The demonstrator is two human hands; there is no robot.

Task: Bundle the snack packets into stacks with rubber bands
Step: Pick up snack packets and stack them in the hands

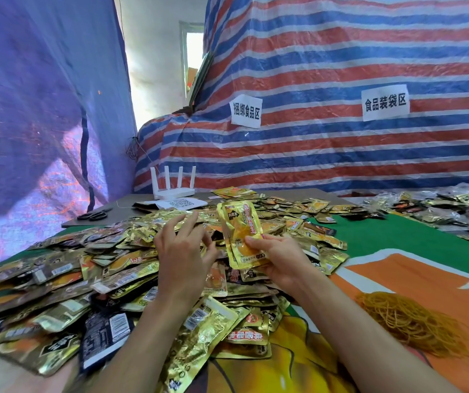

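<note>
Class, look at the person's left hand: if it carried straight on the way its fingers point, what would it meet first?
Probably the heaped snack packets just beyond the fingertips of the left hand. Depth is unclear, so it might pass above them.

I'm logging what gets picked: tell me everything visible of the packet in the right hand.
The held packet is a flat, shiny gold foil pouch with red lettering, a black label and an orange picture. It stands nearly upright above the loose pile. The right hand pinches its lower part; the left hand is apart.
</note>
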